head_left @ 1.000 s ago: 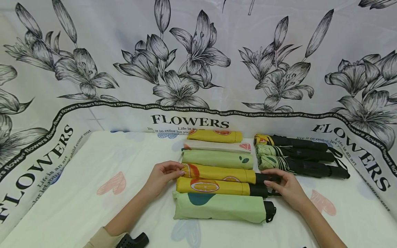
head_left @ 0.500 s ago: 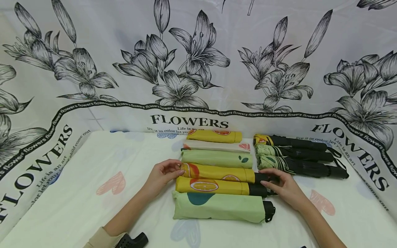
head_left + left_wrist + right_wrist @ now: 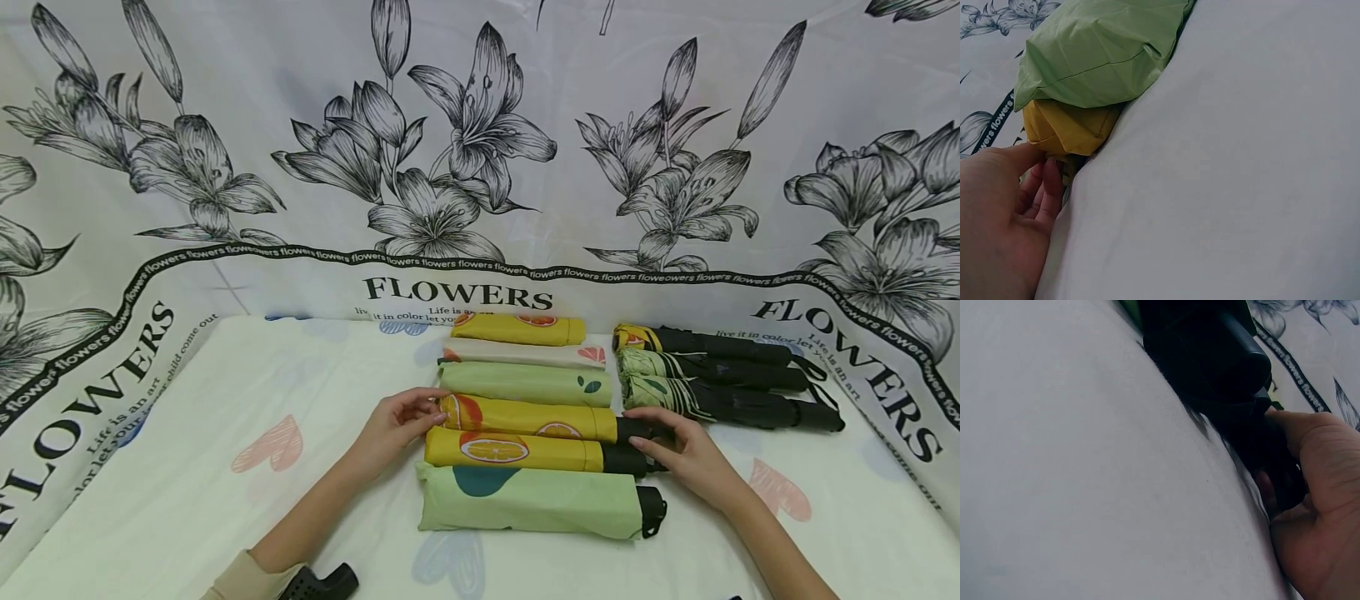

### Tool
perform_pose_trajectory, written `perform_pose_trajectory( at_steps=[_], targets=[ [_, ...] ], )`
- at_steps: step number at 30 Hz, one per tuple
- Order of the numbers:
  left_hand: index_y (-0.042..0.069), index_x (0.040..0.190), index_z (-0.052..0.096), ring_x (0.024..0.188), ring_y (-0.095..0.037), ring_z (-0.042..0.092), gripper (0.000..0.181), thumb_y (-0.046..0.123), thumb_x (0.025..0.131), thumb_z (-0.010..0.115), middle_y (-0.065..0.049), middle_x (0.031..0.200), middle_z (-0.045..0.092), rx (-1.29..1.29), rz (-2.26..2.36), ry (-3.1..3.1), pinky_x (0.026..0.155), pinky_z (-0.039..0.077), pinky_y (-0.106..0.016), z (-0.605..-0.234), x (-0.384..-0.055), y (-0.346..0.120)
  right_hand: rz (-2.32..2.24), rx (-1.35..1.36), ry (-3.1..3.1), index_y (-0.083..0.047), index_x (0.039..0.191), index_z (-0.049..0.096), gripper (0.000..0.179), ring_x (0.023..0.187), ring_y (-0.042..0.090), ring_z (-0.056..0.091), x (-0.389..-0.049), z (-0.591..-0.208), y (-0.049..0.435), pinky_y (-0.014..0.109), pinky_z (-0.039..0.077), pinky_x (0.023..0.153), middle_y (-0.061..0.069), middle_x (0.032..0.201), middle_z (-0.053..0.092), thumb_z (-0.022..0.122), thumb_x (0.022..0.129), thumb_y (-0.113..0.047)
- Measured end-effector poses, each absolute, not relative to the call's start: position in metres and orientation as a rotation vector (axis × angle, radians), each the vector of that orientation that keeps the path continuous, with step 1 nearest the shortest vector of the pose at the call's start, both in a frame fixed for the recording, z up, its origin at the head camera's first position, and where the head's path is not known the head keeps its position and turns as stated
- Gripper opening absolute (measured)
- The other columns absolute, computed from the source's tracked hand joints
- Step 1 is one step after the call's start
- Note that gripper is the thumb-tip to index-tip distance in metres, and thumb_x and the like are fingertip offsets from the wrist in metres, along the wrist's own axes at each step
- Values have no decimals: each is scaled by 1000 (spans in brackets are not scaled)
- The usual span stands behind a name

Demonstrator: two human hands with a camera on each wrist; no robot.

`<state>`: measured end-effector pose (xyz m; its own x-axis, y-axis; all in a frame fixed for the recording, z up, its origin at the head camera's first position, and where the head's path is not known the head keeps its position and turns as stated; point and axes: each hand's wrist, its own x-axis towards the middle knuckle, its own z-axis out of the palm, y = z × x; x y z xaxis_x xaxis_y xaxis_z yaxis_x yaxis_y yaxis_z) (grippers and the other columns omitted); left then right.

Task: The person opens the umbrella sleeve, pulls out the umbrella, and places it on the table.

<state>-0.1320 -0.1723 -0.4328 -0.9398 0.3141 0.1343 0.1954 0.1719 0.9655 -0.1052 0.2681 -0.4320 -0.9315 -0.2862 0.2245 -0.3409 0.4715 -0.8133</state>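
Observation:
A yellow folding umbrella [image 3: 525, 419] with orange-slice prints lies in the middle of a column of umbrellas in the head view. My left hand [image 3: 393, 427] pinches its left end between thumb and fingers. At its other end, the black handle sits between the thumb and fingers of my right hand [image 3: 688, 454]. Just nearer lies a second yellow umbrella [image 3: 517, 451], then a larger light-green umbrella [image 3: 555, 505]. In the right wrist view, my right hand [image 3: 1322, 494] holds a black handle, its fingertips partly hidden. The left wrist view shows my left hand [image 3: 1007, 219] by yellow cloth [image 3: 1069, 128].
Behind lie a green umbrella [image 3: 517, 382], a beige umbrella [image 3: 517, 352] and another yellow umbrella [image 3: 517, 331]. To the right are three loosely furled dark umbrellas [image 3: 750, 403]. A flower-printed cloth [image 3: 480, 200] hangs behind the white heart-patterned table cover [image 3: 187, 483].
My right hand has shifted slightly left along the black handle of the yellow umbrella. My left hand stays at the other end, and the umbrellas have hardly moved.

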Motion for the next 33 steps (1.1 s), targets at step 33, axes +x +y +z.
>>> perform_pose_trajectory(
  at_steps=[33],
  targets=[
    [-14,127,66,85,-4,66,30,1,101,68,-21,108,73,416,1967,2254,77,57,-19,-431,-131,-171,1516,434,-2702,-1,127,71,32,53,10,31,-105,-419,289,33,35,48,-29,115,64,76,97,-7]
  ],
)
